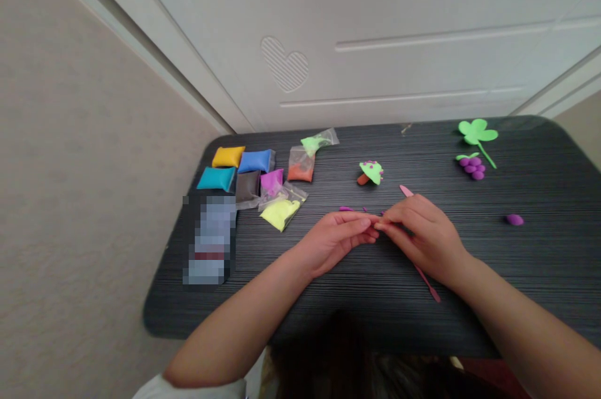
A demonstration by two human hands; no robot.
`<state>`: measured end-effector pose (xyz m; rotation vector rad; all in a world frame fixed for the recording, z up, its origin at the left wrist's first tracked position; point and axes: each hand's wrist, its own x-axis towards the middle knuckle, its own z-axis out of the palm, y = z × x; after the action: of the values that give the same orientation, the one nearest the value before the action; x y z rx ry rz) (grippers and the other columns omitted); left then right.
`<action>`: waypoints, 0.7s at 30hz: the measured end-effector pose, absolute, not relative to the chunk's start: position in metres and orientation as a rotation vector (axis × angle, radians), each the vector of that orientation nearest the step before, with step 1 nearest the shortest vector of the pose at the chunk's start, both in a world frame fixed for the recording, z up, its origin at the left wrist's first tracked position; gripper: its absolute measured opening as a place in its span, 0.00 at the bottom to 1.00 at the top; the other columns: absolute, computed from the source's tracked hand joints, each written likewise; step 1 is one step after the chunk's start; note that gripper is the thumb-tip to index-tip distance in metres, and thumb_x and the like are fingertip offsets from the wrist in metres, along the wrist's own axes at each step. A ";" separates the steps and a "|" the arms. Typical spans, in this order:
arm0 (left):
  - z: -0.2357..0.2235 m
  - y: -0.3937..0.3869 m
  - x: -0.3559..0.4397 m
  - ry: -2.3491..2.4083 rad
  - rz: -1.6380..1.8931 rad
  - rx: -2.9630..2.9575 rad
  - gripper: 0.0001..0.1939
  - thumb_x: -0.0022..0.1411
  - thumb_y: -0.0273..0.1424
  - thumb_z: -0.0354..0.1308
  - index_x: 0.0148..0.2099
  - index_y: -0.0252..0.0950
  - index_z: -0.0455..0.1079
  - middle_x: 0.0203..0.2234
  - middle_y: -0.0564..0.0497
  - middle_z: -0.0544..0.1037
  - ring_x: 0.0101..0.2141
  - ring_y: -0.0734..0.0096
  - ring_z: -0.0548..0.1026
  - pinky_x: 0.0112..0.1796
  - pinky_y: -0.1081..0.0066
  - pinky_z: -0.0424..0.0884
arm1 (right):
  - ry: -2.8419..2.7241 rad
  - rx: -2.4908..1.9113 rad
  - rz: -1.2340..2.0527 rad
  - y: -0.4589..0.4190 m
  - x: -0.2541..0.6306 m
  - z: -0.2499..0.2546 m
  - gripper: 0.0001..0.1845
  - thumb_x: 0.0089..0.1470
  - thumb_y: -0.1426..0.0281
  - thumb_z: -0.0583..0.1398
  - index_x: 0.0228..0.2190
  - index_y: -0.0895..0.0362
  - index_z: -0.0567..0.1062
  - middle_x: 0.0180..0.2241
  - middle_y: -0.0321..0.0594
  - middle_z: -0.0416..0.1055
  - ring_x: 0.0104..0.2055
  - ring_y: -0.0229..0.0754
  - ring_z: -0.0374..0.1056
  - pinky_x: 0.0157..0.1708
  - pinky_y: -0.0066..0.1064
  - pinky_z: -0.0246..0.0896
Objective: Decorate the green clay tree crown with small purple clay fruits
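My left hand (335, 241) and my right hand (422, 233) meet fingertip to fingertip above the table's middle. The thumb and forefinger of each are pinched together; what they hold, if anything, is too small to make out. Just beyond the fingers lie a thin purple clay strip (346, 208) and a tiny purple crumb (365, 209). A pink modelling tool (432, 289) passes beneath my right hand, which hides its middle. Farther back is a clay mushroom (371, 172) with a green, purple-dotted cap and an orange stem, tipped on its side.
Coloured clay packets, including a blue one (256, 161) and a yellow one (280, 212), lie at left above a blurred phone (210, 241). At right are a green clay clover (477, 132), purple clay grapes (473, 167) and a purple lump (515, 220). A white panel (399, 73) borders the dark table (300, 299).
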<state>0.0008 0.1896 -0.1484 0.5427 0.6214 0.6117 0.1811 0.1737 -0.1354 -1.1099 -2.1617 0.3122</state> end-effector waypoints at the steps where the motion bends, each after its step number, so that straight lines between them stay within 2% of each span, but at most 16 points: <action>1: -0.148 0.189 0.001 0.620 0.612 0.540 0.09 0.54 0.27 0.57 0.38 0.29 0.73 0.32 0.46 0.76 0.33 0.76 0.71 0.42 0.72 0.63 | -2.152 -1.111 0.319 0.173 0.181 -0.135 0.04 0.48 0.75 0.58 0.29 0.55 0.70 0.27 0.36 0.71 0.32 0.38 0.65 0.38 0.34 0.60; 8: -0.144 0.188 0.003 0.633 0.639 0.515 0.08 0.54 0.27 0.56 0.34 0.28 0.73 0.30 0.46 0.76 0.33 0.74 0.71 0.42 0.71 0.62 | -2.088 -0.996 0.320 0.172 0.179 -0.137 0.08 0.44 0.76 0.62 0.30 0.56 0.70 0.27 0.35 0.72 0.31 0.36 0.65 0.38 0.35 0.59; 13: -0.143 0.186 0.003 0.664 0.664 0.627 0.08 0.54 0.28 0.56 0.33 0.30 0.74 0.29 0.48 0.74 0.33 0.75 0.69 0.42 0.70 0.62 | -2.015 -1.020 0.426 0.172 0.177 -0.134 0.08 0.43 0.77 0.62 0.29 0.57 0.70 0.27 0.36 0.70 0.31 0.35 0.64 0.42 0.36 0.59; 21: -0.144 0.188 -0.002 0.731 0.607 0.815 0.05 0.48 0.27 0.61 0.31 0.32 0.72 0.27 0.52 0.73 0.31 0.75 0.67 0.39 0.71 0.59 | -2.115 -0.970 0.420 0.170 0.176 -0.138 0.10 0.44 0.76 0.63 0.31 0.57 0.70 0.29 0.36 0.71 0.33 0.36 0.64 0.40 0.36 0.60</action>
<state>-0.0023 0.1882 -0.1442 0.8148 0.7307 0.6074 0.1762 0.1702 -0.1383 -0.9699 -2.1147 0.4199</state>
